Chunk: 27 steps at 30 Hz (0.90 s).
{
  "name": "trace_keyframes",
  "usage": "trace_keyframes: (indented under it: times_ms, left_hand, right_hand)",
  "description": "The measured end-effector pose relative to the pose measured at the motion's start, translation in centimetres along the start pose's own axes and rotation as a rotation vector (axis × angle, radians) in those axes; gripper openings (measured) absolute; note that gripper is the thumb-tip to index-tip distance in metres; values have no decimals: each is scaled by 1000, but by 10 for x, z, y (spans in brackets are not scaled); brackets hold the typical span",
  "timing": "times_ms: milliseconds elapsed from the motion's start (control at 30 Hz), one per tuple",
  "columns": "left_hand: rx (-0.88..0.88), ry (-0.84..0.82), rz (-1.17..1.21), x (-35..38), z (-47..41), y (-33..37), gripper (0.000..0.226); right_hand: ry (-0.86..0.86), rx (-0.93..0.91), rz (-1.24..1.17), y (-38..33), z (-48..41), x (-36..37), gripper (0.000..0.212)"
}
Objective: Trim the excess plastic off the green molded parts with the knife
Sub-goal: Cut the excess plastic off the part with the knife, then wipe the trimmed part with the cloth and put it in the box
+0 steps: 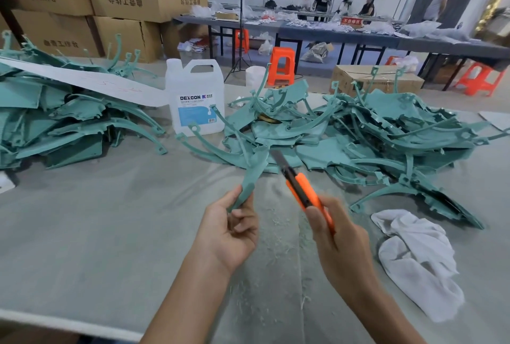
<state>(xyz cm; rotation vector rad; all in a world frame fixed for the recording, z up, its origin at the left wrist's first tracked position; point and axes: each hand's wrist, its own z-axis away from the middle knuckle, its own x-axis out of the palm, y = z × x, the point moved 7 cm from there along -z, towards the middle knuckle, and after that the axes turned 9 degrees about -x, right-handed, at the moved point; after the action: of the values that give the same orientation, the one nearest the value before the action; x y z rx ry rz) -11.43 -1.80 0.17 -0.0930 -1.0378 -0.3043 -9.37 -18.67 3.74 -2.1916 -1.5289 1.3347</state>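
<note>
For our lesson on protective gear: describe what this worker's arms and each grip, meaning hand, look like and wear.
The left grip and right grip are bare, without gloves; no ring, watch or bracelet is visible. The left forearm and right forearm are bare to the frame's edge, with no sleeve in view.

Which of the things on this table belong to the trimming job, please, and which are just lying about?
Job in hand: green part, held in the left hand; orange knife, gripped in the right hand; pile of green parts behind.
Lying about: white jug; white cloth; paper strip.
</note>
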Motion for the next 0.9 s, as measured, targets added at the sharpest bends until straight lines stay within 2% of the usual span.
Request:
trace_keyframes:
  times_ms: [100,167,300,433,500,600,667,767,900]
  left_hand:
    - [51,-12,-31,1,-3,2,11]
    - [101,30,-65,-6,-5,7,7]
    - [204,88,-141,-22,-2,26,4]
    - [383,226,-360,-40,6,43,11]
    - [423,214,-450,-42,10,44,7]
    - [411,151,-475,-47,13,40,16]
    - [395,118,-452,-50,14,37,25]
    - [383,62,-422,-50,16,37,33]
    - [372,29,-376,-53,17,37,47]
  right_hand:
    - [-92,-53,41,-3,5,9,39]
    - [-86,-31,81,7,6,8,44]
    - [29,218,-3,45,19,-3,34]
    - [-112,236,421,75,28,-18,39]
    - [-148,165,575,84,28,-25,45]
    - [-146,52,695,92,31,-41,28]
    - [-91,123,727,108,34,-67,23]
    - [-126,401,824,152,59,-106,43]
    - [-99,627,779,181,91,-141,46]
